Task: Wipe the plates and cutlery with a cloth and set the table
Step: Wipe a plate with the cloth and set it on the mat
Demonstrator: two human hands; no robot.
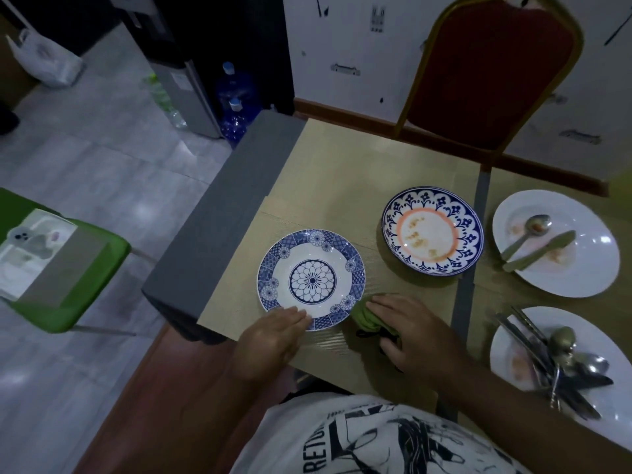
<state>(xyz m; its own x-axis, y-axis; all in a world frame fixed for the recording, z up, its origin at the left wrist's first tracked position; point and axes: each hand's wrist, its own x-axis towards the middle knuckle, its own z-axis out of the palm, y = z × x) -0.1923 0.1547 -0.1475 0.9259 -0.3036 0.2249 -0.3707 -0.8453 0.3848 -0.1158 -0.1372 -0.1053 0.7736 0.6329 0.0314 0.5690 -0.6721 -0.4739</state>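
blue flower plate (311,278): clean, flat on the mat | green cloth (367,316): bunched, just right of it | blue-and-orange plate (432,230): crumbs, flat, farther back | far white plate (588,268): smeared, bears spoon (528,232) and knife (540,251) | near white plate (595,333): smeared, bears heaped cutlery (564,367)

Green cloth (366,318): mostly under the right hand (413,331), only a bunched end on view; hold beneath the palm not discernible.
Small black item at the thumb: unidentifiable.
Blue flower plate (311,278): near rim covered by fingers (294,316) of the left hand (270,340).
Nearer white plate (608,350): cut by the right edge and partly buried under a cutlery pile (561,367); separate pieces too tangled and blurred to count.
Red chair (492,73): top cropped by the upper edge.
Green chair (68,302): cropped at left; printed sheet (30,248) on its seat too blurred to read.
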